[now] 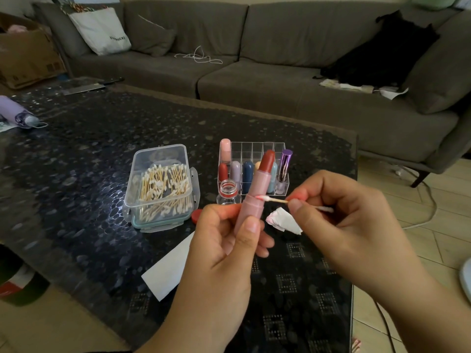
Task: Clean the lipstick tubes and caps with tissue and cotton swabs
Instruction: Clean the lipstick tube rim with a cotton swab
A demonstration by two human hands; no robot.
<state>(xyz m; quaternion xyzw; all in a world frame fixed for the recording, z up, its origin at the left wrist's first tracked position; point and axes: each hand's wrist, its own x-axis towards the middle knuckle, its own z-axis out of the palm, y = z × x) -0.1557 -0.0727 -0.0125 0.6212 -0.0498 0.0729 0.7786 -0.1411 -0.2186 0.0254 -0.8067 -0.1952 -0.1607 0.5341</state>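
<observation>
My left hand (226, 240) grips a pink lipstick tube (254, 197) upright, its red bullet extended and uncapped. My right hand (341, 215) pinches a cotton swab (275, 200) by its wooden stick; the reddened tip touches the tube's collar. A crumpled, stained tissue (283, 220) lies on the table under my hands. The clear organiser (257, 149) behind holds several lipsticks, with a pink cap (225, 149) standing at its left corner.
A clear box of cotton swabs (160, 184) sits open at the left. A small open bottle (228, 192) and its red lid (196, 215) stand between box and organiser. A white sheet (168, 268) lies near the table's (76, 174) front edge. A sofa runs behind.
</observation>
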